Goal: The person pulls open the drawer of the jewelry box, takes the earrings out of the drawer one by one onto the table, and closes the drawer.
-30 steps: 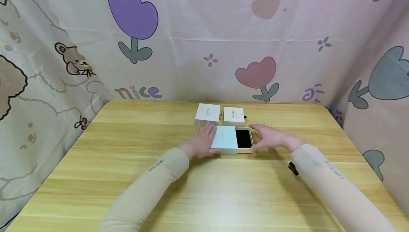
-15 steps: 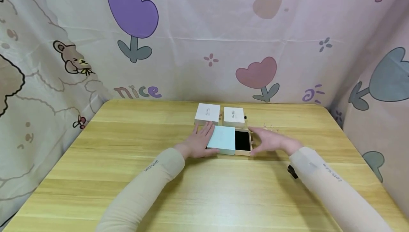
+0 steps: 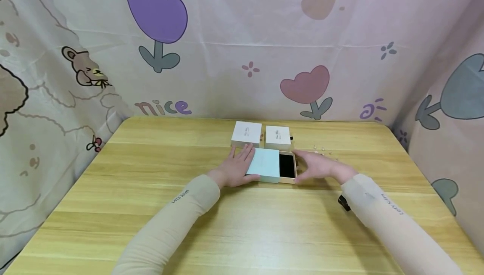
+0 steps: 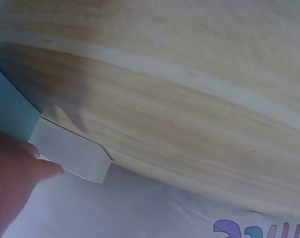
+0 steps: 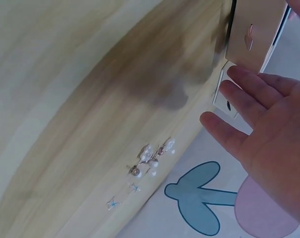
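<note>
A light-blue drawer box lies on the table in the head view. Its gold-edged drawer, with a black lining, sticks out on the right. My left hand holds the sleeve's left end, thumb along the near side and fingers toward the far corner. At the drawer's outer end my right hand grips between thumb and index finger, one at each corner. The right wrist view shows the drawer's end face with a small ribbon tab; the other fingers of that hand are spread beyond it.
Two white boxes, a larger one and a smaller one with a black tab, stand just behind the blue box. Small jewellery pieces with pearl-like beads lie right of them. A patterned cloth hangs behind the table.
The drawer sticks out a little less than before, its outer end having moved left with my right hand. My left hand and the sleeve shifted slightly left, then stayed about there.
</note>
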The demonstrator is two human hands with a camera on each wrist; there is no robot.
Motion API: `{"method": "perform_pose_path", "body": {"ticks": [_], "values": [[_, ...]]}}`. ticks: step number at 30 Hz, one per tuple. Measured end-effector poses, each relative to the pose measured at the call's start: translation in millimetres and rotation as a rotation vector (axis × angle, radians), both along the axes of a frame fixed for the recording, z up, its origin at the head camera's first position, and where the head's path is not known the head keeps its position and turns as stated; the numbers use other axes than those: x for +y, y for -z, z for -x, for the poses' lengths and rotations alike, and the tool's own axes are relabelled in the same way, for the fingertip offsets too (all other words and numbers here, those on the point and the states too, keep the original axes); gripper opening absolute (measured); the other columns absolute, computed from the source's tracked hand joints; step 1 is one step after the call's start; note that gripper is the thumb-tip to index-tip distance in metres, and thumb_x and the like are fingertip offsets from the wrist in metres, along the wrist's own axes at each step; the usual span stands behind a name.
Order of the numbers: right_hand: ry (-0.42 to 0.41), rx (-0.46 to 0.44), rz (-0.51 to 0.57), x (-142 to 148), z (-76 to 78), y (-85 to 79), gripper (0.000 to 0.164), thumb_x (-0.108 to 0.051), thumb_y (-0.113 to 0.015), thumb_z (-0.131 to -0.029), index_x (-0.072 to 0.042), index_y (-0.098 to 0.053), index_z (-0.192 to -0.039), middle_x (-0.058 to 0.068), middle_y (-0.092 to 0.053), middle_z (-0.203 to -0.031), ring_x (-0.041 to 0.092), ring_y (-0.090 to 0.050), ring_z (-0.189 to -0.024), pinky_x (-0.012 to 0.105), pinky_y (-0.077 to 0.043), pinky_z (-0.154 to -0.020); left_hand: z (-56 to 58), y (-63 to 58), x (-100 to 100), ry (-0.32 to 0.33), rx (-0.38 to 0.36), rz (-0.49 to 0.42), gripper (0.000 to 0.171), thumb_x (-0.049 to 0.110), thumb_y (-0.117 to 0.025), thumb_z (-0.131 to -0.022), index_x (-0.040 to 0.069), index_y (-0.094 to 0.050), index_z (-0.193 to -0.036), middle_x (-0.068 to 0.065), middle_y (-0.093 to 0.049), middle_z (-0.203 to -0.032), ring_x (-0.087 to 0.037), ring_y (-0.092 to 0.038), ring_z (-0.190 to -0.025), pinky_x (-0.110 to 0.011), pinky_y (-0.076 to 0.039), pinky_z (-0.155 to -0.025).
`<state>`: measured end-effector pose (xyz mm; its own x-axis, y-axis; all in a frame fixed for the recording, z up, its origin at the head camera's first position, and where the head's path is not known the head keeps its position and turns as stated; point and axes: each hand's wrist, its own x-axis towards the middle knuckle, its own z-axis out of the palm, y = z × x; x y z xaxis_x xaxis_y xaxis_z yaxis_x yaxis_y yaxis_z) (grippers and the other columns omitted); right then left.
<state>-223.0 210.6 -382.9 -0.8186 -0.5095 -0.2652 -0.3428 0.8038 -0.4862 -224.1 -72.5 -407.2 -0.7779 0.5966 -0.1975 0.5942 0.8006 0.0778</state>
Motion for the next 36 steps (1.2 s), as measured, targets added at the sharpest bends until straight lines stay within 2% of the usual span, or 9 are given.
{"method": "perform_pose_path", "body": {"ticks": [8,27,36], "values": [[-0.017,0.006,0.014,-10.4,-0.7,0.4,0.103,-0.035,-0.077,-0.073,0.008,-0.018,-0.146,0.025,-0.026,-0.15,0.042,-0.031,-0.136,0.052,-0.027,-0.111,-1.2,-1.8,1.2,0.004,0.003,0.026,0.089,0.065,-0.028,-0.092,0.004,0.001,-0.15,-0.011,0.005,-0.158,-0.023,0.004,-0.146,-0.052,-0.001,-0.117],[-0.002,0.006,0.032,-27.8,0.5,-0.2,0.104,-0.034,-0.078,-0.072,0.003,-0.017,-0.148,0.023,-0.027,-0.151,0.041,-0.033,-0.135,0.052,-0.027,-0.111,-2.6,-2.2,2.1,0.009,0.044,0.039,0.089,0.064,-0.03,-0.092,0.002,-0.004,-0.15,-0.013,-0.001,-0.159,-0.025,0.0,-0.147,-0.054,-0.003,-0.116],[-0.012,0.006,0.067,-32.0,1.6,1.3,0.105,-0.036,-0.078,-0.072,0.002,-0.016,-0.148,0.021,-0.026,-0.151,0.039,-0.033,-0.136,0.051,-0.027,-0.111,-0.8,-0.9,1.9,0.013,0.055,0.053,0.089,0.064,-0.03,-0.092,0.002,-0.003,-0.15,-0.013,0.001,-0.158,-0.025,0.001,-0.147,-0.054,-0.002,-0.117]]}}
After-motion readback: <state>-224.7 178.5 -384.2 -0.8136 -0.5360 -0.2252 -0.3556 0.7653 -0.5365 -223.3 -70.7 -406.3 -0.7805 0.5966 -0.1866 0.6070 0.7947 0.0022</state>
